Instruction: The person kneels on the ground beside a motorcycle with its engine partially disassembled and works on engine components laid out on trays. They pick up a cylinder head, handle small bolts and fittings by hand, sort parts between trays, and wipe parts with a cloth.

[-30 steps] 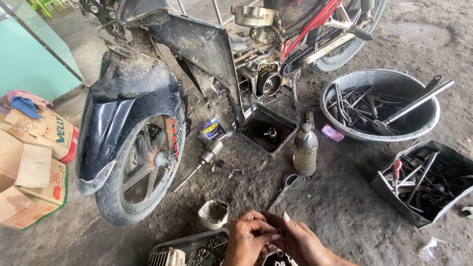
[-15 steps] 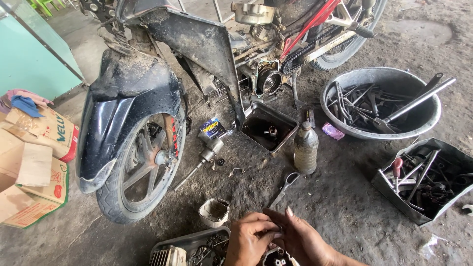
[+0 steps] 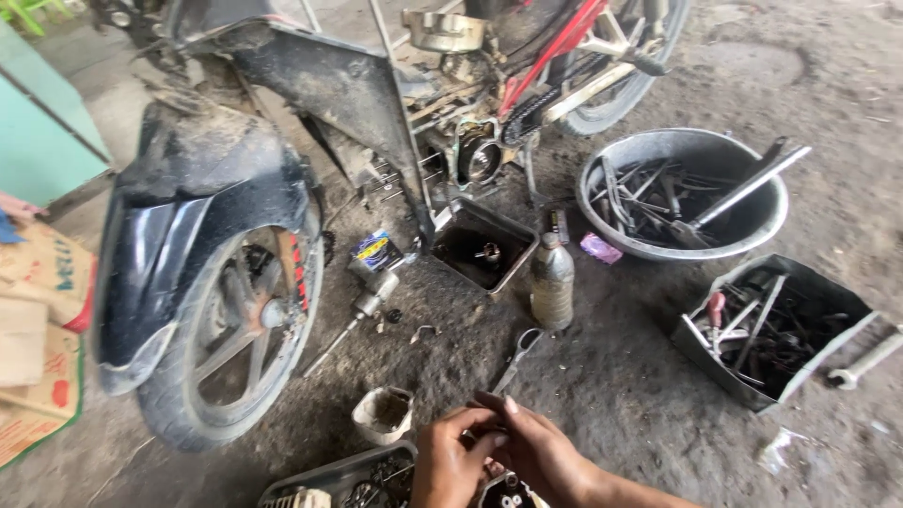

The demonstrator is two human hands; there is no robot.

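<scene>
My left hand [image 3: 450, 461] and my right hand [image 3: 534, 450] meet at the bottom edge, fingers curled together around a small dark engine part [image 3: 506, 491] that is mostly hidden. Both hands hover over a shallow metal tray [image 3: 320, 475] holding gears and small parts. A small dirty cup [image 3: 384, 414] stands just left of my hands, and a pair of pliers [image 3: 516, 357] lies on the ground just beyond them.
A partly dismantled motorcycle [image 3: 310, 103] stands ahead, its front wheel [image 3: 240, 329] to the left. A square oil pan [image 3: 484, 246] and a dirty plastic bottle [image 3: 551, 282] sit under the engine. A round basin of tools [image 3: 682, 193] and a tool box [image 3: 767, 325] are right. Cardboard [image 3: 38, 320] lies far left.
My hands stay together at the bottom, fingers shifting slightly on the part. The view has drifted a little.
</scene>
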